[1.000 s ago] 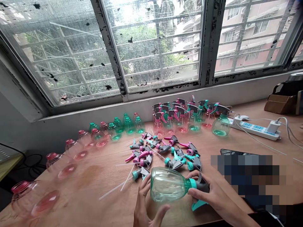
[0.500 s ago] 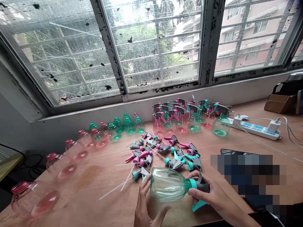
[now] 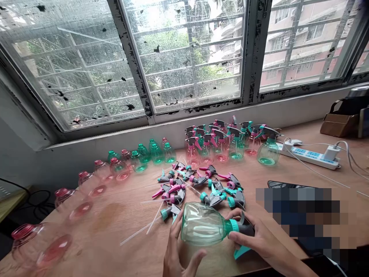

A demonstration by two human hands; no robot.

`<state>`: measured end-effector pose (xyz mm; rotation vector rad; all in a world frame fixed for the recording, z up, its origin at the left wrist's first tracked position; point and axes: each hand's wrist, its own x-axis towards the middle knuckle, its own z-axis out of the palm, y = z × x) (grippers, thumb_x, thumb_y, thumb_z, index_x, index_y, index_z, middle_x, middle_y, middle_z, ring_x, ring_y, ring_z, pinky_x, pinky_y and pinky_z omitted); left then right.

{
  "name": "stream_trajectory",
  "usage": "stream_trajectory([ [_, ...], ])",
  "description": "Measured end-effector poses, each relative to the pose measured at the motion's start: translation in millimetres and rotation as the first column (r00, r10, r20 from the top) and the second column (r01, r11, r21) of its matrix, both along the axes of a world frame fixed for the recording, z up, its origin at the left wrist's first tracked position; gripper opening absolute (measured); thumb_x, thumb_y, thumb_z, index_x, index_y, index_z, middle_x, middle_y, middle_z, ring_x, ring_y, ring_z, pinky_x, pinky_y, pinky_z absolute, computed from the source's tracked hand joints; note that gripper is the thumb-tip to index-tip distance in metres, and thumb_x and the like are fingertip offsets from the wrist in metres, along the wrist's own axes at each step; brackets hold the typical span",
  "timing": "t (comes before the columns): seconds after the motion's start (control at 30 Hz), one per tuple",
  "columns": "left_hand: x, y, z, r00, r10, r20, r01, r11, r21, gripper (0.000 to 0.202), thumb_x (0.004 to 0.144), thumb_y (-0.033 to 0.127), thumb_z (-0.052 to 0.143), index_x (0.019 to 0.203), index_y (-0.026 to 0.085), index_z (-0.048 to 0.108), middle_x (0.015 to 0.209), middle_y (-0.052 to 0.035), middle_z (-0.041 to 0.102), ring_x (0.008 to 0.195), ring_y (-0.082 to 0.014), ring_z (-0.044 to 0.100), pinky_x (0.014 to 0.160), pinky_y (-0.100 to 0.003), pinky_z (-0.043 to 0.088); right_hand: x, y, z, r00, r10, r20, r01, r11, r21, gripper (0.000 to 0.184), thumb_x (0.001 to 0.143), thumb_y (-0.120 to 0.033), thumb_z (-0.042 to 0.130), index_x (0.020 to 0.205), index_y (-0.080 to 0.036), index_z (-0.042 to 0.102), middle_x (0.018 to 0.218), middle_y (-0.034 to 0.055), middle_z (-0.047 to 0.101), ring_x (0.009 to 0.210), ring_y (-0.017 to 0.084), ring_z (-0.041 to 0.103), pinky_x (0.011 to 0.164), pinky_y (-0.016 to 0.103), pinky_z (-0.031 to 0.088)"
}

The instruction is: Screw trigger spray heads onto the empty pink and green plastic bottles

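Observation:
A clear green spray bottle [image 3: 201, 227] lies sideways in the air over the table's near edge, its base to the left. At its neck, my right hand [image 3: 256, 234] is closed around the teal collar and grey spray head [image 3: 244, 227], with the thumb on the collar. My left hand [image 3: 178, 246] is open at the base; its fingers lie along the base edge and the thumb is spread below, apart from the bottle. Just beyond the bottle lie several loose spray heads [image 3: 213, 198], pink or teal with grey, with thin clear tubes.
Several open pink bottles [image 3: 82, 209] and green bottles [image 3: 157, 154] line the left and back. Assembled spray bottles [image 3: 221, 148] stand by the window wall. To the right are a white power strip [image 3: 308, 156] with cables, a dark flat device [image 3: 284, 184] partly blurred out, and a brown box [image 3: 338, 123].
The bottle has shifted slightly left between my hands. My left thumb stays spread, and my right hand keeps its hold on the collar and spray head.

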<state>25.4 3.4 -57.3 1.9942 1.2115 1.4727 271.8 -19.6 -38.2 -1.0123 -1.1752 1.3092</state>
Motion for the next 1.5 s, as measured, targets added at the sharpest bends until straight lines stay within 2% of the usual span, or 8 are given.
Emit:
stream_trajectory([
  [0.1, 1.3, -0.5, 1.4, 0.999, 0.0, 0.05, 0.0, 1.0, -0.01, 0.054, 0.095, 0.058, 0.06, 0.136, 0.023, 0.058, 0.152, -0.0164, 0.056, 0.139, -0.0346, 0.058, 0.109, -0.044, 0.055, -0.2, -0.5, 0.8, 1.0, -0.001, 0.016, 0.0, 1.0, 0.006, 0.038, 0.079, -0.046, 0.086, 0.1, -0.02, 0.067, 0.073, -0.0032, 0.065, 0.064, 0.018, 0.062, 0.061, 0.03, 0.055],
  [0.3, 1.6, 2.6, 0.0, 0.998, 0.029, -0.06, -0.022, 0.992, 0.124, 0.045, 0.102, 0.045, 0.056, 0.144, 0.028, 0.055, 0.15, -0.0117, 0.059, 0.141, -0.0317, 0.055, 0.115, -0.045, 0.05, -0.2, -2.2, 3.9, 0.998, -0.042, -0.048, 0.041, 0.999, -0.036, 0.039, 0.081, -0.046, 0.085, 0.103, -0.02, 0.066, 0.065, -0.0052, 0.064, 0.062, 0.017, 0.061, 0.063, 0.03, 0.05],
  [0.5, 0.4, 1.0, -0.5, 0.998, 0.034, -0.05, -0.029, 0.996, 0.082, 0.061, 0.093, 0.058, 0.064, 0.141, 0.022, 0.054, 0.146, -0.0164, 0.061, 0.139, -0.0352, 0.057, 0.113, -0.047, 0.051, 1.2, -0.8, 1.6, 1.0, -0.02, -0.012, 0.02, 1.0, -0.022, 0.039, 0.08, -0.046, 0.086, 0.1, -0.019, 0.066, 0.067, -0.0043, 0.065, 0.063, 0.017, 0.06, 0.063, 0.029, 0.048],
  [0.77, 1.0, 3.3, 3.2, 0.999, 0.037, -0.028, -0.033, 0.989, 0.145, 0.043, 0.099, 0.045, 0.061, 0.137, 0.024, 0.059, 0.145, -0.0138, 0.063, 0.136, -0.0317, 0.06, 0.111, -0.045, 0.053, -0.3, -4.1, 5.3, 0.999, -0.036, -0.039, 0.033, 0.998, -0.057, 0.041, 0.08, -0.049, 0.086, 0.101, -0.02, 0.066, 0.067, -0.004, 0.067, 0.065, 0.018, 0.063, 0.065, 0.029, 0.049],
  [0.93, 1.6, 1.2, 0.1, 0.999, 0.051, 0.018, -0.053, 0.994, 0.096, 0.06, 0.086, 0.063, 0.07, 0.129, 0.022, 0.062, 0.141, -0.0158, 0.066, 0.133, -0.0361, 0.062, 0.109, -0.047, 0.054, 1.0, -1.4, 2.6, 1.0, -0.018, -0.019, 0.018, 0.999, -0.029, 0.039, 0.081, -0.048, 0.085, 0.101, -0.02, 0.066, 0.07, -0.0045, 0.064, 0.065, 0.017, 0.06, 0.064, 0.028, 0.049],
  [1.07, 2.3, -1.2, 1.2, 0.996, 0.051, 0.072, -0.052, 0.999, 0.013, 0.052, 0.091, 0.063, 0.062, 0.12, 0.02, 0.066, 0.144, -0.0171, 0.064, 0.137, -0.0359, 0.059, 0.11, -0.046, 0.053, 1.2, 0.3, 1.1, 1.0, -0.014, 0.015, 0.014, 1.0, 0.005, 0.037, 0.08, -0.047, 0.086, 0.099, -0.021, 0.068, 0.073, -0.0048, 0.062, 0.065, 0.015, 0.057, 0.061, 0.026, 0.049],
  [1.37, 1.2, 3.0, -1.3, 0.998, 0.034, 0.052, -0.039, 0.994, 0.097, 0.038, 0.101, 0.045, 0.056, 0.133, 0.026, 0.063, 0.142, -0.0117, 0.066, 0.135, -0.0305, 0.061, 0.113, -0.044, 0.051, 0.9, -3.1, 3.3, 0.998, -0.037, -0.044, 0.035, 0.998, -0.047, 0.041, 0.081, -0.048, 0.085, 0.102, -0.02, 0.066, 0.068, -0.004, 0.066, 0.064, 0.018, 0.062, 0.064, 0.029, 0.051],
  [1.5, 0.5, 1.8, 0.8, 0.999, 0.021, 0.035, -0.024, 0.995, 0.095, 0.053, 0.091, 0.054, 0.069, 0.135, 0.026, 0.062, 0.143, -0.0129, 0.065, 0.136, -0.0336, 0.059, 0.113, -0.045, 0.051, 0.7, -2.1, 3.6, 0.999, -0.038, -0.014, 0.037, 0.999, -0.027, 0.038, 0.079, -0.047, 0.086, 0.101, -0.022, 0.068, 0.072, -0.0046, 0.065, 0.066, 0.017, 0.06, 0.063, 0.028, 0.05],
])
